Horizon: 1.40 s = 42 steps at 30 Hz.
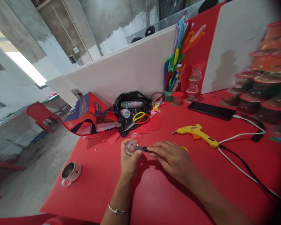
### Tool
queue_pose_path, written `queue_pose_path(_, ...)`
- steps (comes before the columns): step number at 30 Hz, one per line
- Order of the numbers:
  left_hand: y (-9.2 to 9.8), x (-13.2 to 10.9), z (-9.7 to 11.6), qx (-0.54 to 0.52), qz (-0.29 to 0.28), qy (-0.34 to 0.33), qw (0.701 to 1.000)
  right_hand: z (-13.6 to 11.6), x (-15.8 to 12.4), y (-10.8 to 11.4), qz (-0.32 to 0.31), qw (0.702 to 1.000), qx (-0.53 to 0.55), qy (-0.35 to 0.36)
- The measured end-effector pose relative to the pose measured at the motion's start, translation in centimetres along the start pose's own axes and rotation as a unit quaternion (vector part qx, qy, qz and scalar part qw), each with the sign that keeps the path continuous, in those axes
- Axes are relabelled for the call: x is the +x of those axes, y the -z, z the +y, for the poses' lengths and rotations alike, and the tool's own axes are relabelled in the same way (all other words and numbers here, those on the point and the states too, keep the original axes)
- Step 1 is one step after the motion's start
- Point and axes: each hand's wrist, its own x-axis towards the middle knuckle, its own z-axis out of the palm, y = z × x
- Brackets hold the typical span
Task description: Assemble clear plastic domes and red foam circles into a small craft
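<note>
My left hand (129, 162) is closed around a small clear plastic dome (131, 147), which has a hole in it. My right hand (172, 159) grips what looks like a cutter knife (144, 149), its flat grey front end against the dome. Yellow shows beside and beyond my right fingers, and most of the handle is hidden. Just behind the dome, another small clear dome (136, 136) lies on the red table (152, 197). A yellow glue gun (199, 133) rests to the right, its nozzle pointing left.
At the left stands a metal mug (71, 173). Scissors (137, 120) lie on a black plastic bag (121, 98) beside a red and blue bag (89, 114). Farther right are a phone (210, 110), white cable (239, 134), a cup of pipe cleaners (169, 96) and stacked clear cups (259, 81).
</note>
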Motion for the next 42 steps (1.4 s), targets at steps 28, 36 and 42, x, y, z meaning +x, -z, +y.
queue_pose_path(28, 0.40, 0.08, -0.23, 0.002, -0.019, -0.016, 1.000, -0.08, 0.05, 0.21, 0.002, 1.000, -0.007, 0.002)
queue_pose_path(36, 0.46, 0.13, -0.39, 0.007, -0.031, -0.013, 0.999, -0.16, 0.15, 0.36, 0.010, 1.000, -0.018, 0.006)
queue_pose_path(42, 0.13, 0.10, -0.02, 0.008, -0.018, -0.006, 1.000, -0.14, 0.20, 0.46, -0.004, 1.000, 0.004, 0.002)
